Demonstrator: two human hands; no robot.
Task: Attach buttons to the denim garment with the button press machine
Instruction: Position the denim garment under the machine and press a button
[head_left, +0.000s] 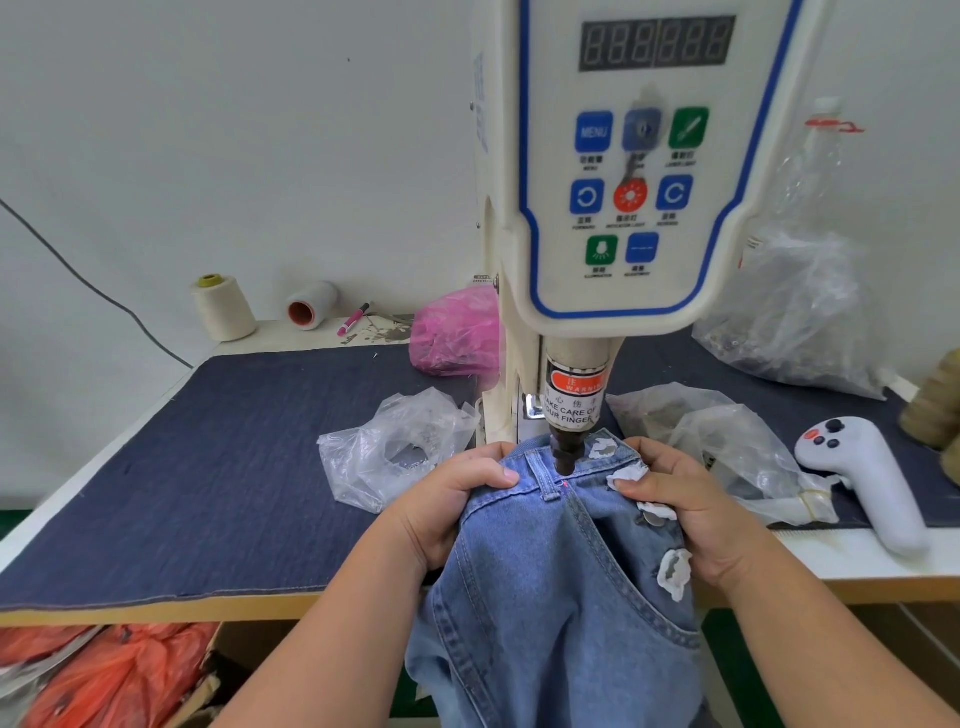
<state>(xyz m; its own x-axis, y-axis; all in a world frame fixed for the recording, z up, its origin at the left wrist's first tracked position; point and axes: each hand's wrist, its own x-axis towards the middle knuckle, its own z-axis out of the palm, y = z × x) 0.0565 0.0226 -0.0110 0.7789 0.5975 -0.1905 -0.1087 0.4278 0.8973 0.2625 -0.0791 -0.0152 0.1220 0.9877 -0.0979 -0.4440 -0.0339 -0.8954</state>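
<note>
A light blue denim garment hangs over the table's front edge, its waistband pushed under the press machine. The machine's dark punch stands right above the waistband, and a small red light dot falls on the denim just below it. My left hand grips the waistband left of the punch. My right hand grips it on the right, thumb on a frayed white patch. A metal button sits on the garment's right edge beside my right hand.
Clear plastic bags lie left and right of the machine, and a pink bag lies behind. Thread cones stand at the back left. A white handheld controller rests at the right. Dark cloth covers the table. Orange bags sit below.
</note>
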